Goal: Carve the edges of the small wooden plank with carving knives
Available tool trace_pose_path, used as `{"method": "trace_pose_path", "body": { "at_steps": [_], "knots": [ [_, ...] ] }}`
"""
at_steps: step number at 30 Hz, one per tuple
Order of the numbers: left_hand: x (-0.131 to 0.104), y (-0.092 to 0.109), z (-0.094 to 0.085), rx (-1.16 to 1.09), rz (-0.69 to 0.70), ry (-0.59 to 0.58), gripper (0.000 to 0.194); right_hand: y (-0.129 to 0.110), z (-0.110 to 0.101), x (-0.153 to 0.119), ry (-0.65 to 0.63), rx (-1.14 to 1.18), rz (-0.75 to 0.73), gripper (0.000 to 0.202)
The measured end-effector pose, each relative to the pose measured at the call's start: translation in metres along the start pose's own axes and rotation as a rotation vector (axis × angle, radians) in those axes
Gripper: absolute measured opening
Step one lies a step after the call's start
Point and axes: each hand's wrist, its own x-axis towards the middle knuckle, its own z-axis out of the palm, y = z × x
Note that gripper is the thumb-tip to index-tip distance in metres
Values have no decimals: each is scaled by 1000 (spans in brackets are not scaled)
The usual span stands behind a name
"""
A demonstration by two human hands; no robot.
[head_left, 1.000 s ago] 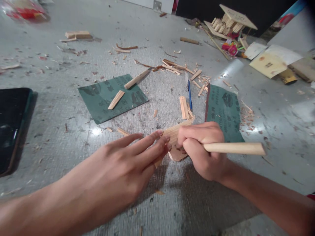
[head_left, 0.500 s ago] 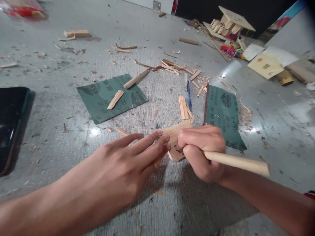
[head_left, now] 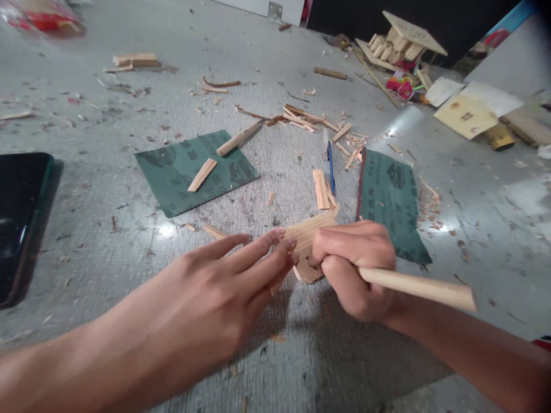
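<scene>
A flat piece of pale wood (head_left: 306, 229) with a rounded near end lies on the grey table between my hands. The fingers of my left hand (head_left: 219, 287) stretch over its left edge, and their tips hold it down; the thumb is mostly hidden. My right hand (head_left: 355, 267) is closed around a carving tool with a round wooden handle (head_left: 422, 287), which sticks out to the right. Its working end is hidden by my fingers, near a dark carved spot on the wood's near part.
Green sandpaper sheets lie left (head_left: 172, 178) and right (head_left: 387, 201). On the left sheet rest a wood strip (head_left: 202, 175) and a wooden-handled tool (head_left: 239, 139). A blue pen (head_left: 330, 166), wood shavings (head_left: 301, 117) and a phone (head_left: 21, 223) are around. A small wooden model (head_left: 400, 40) stands far right.
The handle's free end has shifted slightly right and down as my right hand tilts a little. My left hand and the wood stay in place.
</scene>
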Motion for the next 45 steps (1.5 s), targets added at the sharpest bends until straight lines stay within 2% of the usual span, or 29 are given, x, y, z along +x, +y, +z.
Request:
{"method": "trace_pose_path", "body": {
  "at_steps": [3, 7, 9, 10, 14, 16, 18, 22, 25, 27, 29, 32, 36, 40, 45],
  "knots": [
    [-1, 0, 1, -5, 13, 6, 31, 2, -1, 0, 12, 94, 111, 30],
    [1, -1, 2, 16, 35, 9, 27, 8, -13, 9, 237, 374, 318, 28],
    [2, -2, 2, 16, 39, 3, 27, 9, -24, 16, 328, 409, 338, 27],
    [4, -3, 1, 4, 37, 1, 28, 8, -30, 18, 332, 397, 342, 26],
    [10, -11, -4, -202, -49, 76, 29, 0, -48, 19, 206, 320, 379, 15],
    [16, -19, -8, -350, -119, 75, 26, -4, -51, 15, 155, 342, 395, 19],
    [25, -30, -10, -416, -143, 14, 35, -6, -51, 11, 135, 427, 399, 27],
    [51, -54, -4, -436, -51, -203, 83, -5, -46, 6, 150, 561, 355, 33],
    [67, -62, 2, -502, 15, -263, 91, -3, -42, -1, 169, 543, 355, 44],
    [70, -58, 4, -485, 13, -244, 85, -2, -39, -6, 155, 501, 379, 55],
    [67, -50, 4, -397, -41, -216, 79, -1, -38, -10, 125, 461, 366, 59],
    [54, -34, 3, -257, -131, -170, 80, 0, -40, -11, 16, 406, 303, 45],
    [40, -19, 3, -285, -176, -99, 79, 0, -43, -10, -177, 350, 247, 28],
    [35, -14, 5, -304, -260, -60, 62, 0, -41, -12, -219, 419, 275, 28],
    [31, -13, 8, -273, -256, -24, 64, -2, -35, -12, -231, 398, 255, 27]
  ]
}}
